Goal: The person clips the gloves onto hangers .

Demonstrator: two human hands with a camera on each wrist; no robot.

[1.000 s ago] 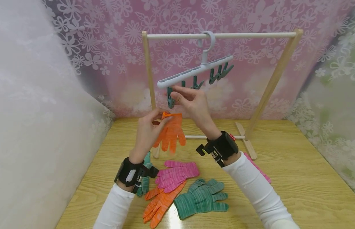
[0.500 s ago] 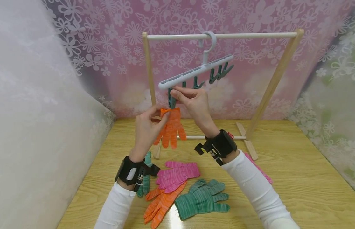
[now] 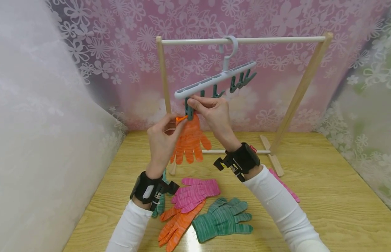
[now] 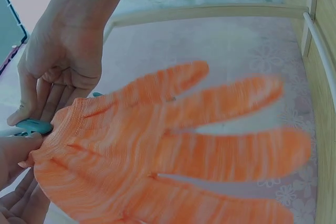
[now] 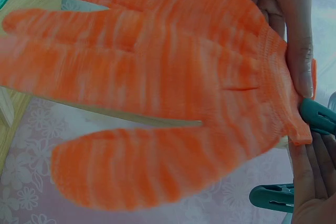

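Note:
My left hand pinches the folded cuff of an orange knit glove, whose fingers hang down. Just above and to the right, my right hand pinches a dark green clothespin at the near left end of a pale grey clip hanger. The lower end of the clothespin overlaps the cuff. In the right wrist view, the clothespin meets the cuff edge beside the left thumb. The left wrist view shows the glove spread wide, with the clothespin at its cuff between both hands.
The hanger hooks over the white rod of a wooden stand. Other green clothespins hang from it. On the table lie a pink glove, an orange glove, green gloves and a pink piece by the right sleeve.
My left hand has lifted the orange glove, bringing its cuff up to the clothespin's lower end. The glove has turned to face the camera more broadly. My right hand has stayed on the clothespin.

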